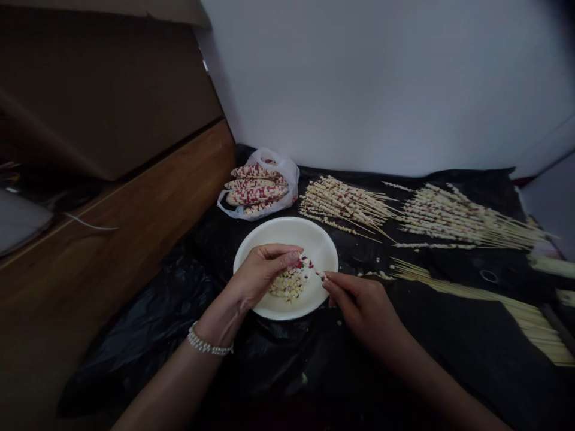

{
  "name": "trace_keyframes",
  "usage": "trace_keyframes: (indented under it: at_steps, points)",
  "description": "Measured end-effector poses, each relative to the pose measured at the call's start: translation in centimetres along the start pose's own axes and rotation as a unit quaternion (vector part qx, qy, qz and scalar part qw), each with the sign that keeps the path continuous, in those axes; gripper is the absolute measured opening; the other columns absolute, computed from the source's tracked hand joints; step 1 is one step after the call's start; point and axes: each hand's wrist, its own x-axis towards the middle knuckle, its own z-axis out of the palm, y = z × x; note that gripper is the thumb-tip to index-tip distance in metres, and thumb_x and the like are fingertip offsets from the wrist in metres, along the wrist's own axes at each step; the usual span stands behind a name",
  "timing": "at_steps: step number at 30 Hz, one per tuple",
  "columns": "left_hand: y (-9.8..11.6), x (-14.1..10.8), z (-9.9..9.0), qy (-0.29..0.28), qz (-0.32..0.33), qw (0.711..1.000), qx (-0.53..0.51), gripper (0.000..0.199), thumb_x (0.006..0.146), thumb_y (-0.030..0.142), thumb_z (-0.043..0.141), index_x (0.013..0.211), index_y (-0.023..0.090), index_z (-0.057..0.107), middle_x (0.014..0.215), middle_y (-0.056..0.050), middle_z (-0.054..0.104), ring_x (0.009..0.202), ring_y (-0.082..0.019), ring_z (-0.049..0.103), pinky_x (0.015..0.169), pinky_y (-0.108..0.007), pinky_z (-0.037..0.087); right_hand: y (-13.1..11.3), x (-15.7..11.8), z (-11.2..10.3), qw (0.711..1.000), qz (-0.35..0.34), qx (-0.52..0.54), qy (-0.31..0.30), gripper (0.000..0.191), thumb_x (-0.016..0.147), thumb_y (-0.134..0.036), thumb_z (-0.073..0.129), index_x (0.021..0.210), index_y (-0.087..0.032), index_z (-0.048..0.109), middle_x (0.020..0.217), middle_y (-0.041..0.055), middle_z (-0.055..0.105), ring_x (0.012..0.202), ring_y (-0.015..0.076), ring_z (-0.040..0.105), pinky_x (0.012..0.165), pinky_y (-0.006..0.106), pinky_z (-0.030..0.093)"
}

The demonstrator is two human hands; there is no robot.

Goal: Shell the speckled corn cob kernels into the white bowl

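Observation:
Over a white bowl [287, 222], both my hands meet at a thin skewer threaded with cream and dark-red corn kernels [308, 262]. My left hand [265, 269], with a beaded bracelet [209, 344] at the wrist, pinches a kernel at the skewer's left end; its fingertips partly hide it. The skewer's other end is pinched between the thumb and fingers of my right hand [362, 302], at the bowl's right rim. Loose corn kernels [288, 284] lie in the bottom of the bowl, below my left hand.
Behind the bowl, a plastic bag [287, 173] holds several speckled corn cobs [256, 195]. Filled skewers lie in a middle pile [341, 203] and a right pile [449, 215]. Bare sticks [485, 296] lie front right on black plastic sheeting [148, 335]. A white wall [381, 84] stands behind.

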Motion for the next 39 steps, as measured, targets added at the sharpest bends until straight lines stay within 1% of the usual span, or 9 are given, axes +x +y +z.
trace_keyframes:
  at_steps: [3, 7, 12, 19, 24, 27, 30, 34, 39]
  points:
    - [-0.2, 0.0, 0.0, -0.014, -0.014, 0.999, -0.035, 0.024, 0.063, 0.021, 0.091, 0.085, 0.015, 0.082, 0.083, -0.004, 0.079, 0.074, -0.010, 0.070, 0.074, -0.017, 0.054, 0.0, 0.1, 0.1, 1.000, -0.006, 0.004, 0.010, 0.027, 0.095, -0.026, 0.051, 0.083, -0.019, 0.074, 0.066, 0.0025, 0.071, 0.059, 0.0143, 0.065, 0.061, 0.024, 0.048]
    - [-0.5, -0.2, 0.5, -0.036, -0.050, 0.993, -0.103, 0.025, 0.075, 0.016, 0.083, 0.101, 0.014, 0.080, 0.101, -0.008, 0.080, 0.084, -0.011, 0.072, 0.080, -0.017, 0.056, 0.2, 0.1, 0.1, 1.000, -0.012, 0.003, 0.019, 0.026, 0.095, -0.026, 0.052, 0.082, -0.018, 0.073, 0.063, 0.0013, 0.068, 0.056, 0.0132, 0.063, 0.058, 0.024, 0.046]
    - [-0.8, -0.4, 1.5, -0.039, -0.053, 0.988, -0.142, 0.014, 0.084, 0.014, 0.074, 0.096, 0.012, 0.081, 0.099, -0.010, 0.080, 0.091, -0.015, 0.074, 0.085, -0.021, 0.058, 0.3, 0.0, 0.0, 0.999, -0.018, -0.004, 0.026, 0.029, 0.097, -0.025, 0.051, 0.076, -0.018, 0.069, 0.063, 0.0006, 0.067, 0.057, 0.0123, 0.062, 0.058, 0.022, 0.045]
    - [-0.8, -0.8, 1.9, -0.008, -0.053, 0.992, -0.113, 0.013, 0.083, 0.015, 0.075, 0.094, 0.011, 0.081, 0.096, -0.012, 0.080, 0.091, -0.016, 0.075, 0.083, -0.020, 0.058, 0.3, -0.2, 0.4, 0.999, -0.029, 0.000, 0.033, 0.029, 0.096, -0.023, 0.050, 0.072, -0.018, 0.067, 0.063, 0.0002, 0.066, 0.056, 0.0118, 0.060, 0.057, 0.022, 0.043]
    - [-1.3, -1.0, 2.2, 0.000, -0.063, 0.990, -0.127, 0.015, 0.080, 0.017, 0.078, 0.094, 0.011, 0.080, 0.095, -0.012, 0.080, 0.088, -0.016, 0.074, 0.083, -0.022, 0.058, 0.4, -0.1, 0.6, 0.999, -0.021, 0.005, 0.032, 0.030, 0.096, -0.024, 0.051, 0.073, -0.018, 0.068, 0.061, -0.0001, 0.065, 0.054, 0.0117, 0.059, 0.056, 0.021, 0.042]
    - [-1.6, -1.2, 2.6, -0.010, -0.053, 0.988, -0.142, 0.023, 0.080, 0.024, 0.080, 0.101, 0.014, 0.080, 0.098, -0.011, 0.080, 0.092, -0.016, 0.073, 0.086, -0.023, 0.056, 0.3, 0.0, 0.4, 0.999, -0.012, 0.008, 0.039, 0.026, 0.095, -0.024, 0.051, 0.080, -0.018, 0.071, 0.060, -0.0007, 0.064, 0.053, 0.0119, 0.059, 0.057, 0.022, 0.044]
    - [-1.8, -1.4, 3.1, -0.033, -0.041, 0.989, -0.137, 0.025, 0.076, 0.027, 0.084, 0.097, 0.014, 0.081, 0.098, -0.010, 0.079, 0.092, -0.014, 0.071, 0.087, -0.021, 0.053, 0.1, 0.1, 0.2, 0.999, -0.011, 0.010, 0.040, 0.026, 0.095, -0.026, 0.051, 0.084, -0.019, 0.073, 0.061, -0.0009, 0.065, 0.054, 0.0120, 0.058, 0.058, 0.022, 0.046]
    - [-2.5, -1.5, 3.7, -0.036, -0.022, 0.992, -0.122, 0.023, 0.071, 0.030, 0.088, 0.087, 0.015, 0.081, 0.098, -0.008, 0.078, 0.093, -0.014, 0.068, 0.090, -0.023, 0.051, 0.0, 0.1, 0.3, 0.999, -0.008, 0.010, 0.040, 0.027, 0.095, -0.027, 0.051, 0.080, -0.019, 0.072, 0.061, -0.0008, 0.066, 0.054, 0.0121, 0.058, 0.057, 0.022, 0.046]
    - [-3.5, -1.7, 4.1, -0.033, -0.010, 0.994, -0.104, 0.021, 0.074, 0.031, 0.085, 0.083, 0.013, 0.081, 0.105, -0.010, 0.077, 0.102, -0.018, 0.067, 0.097, -0.028, 0.050, 0.0, 0.2, 0.4, 0.999, -0.008, 0.009, 0.042, 0.029, 0.095, -0.026, 0.050, 0.074, -0.019, 0.068, 0.060, -0.0009, 0.063, 0.054, 0.0118, 0.058, 0.057, 0.022, 0.044]
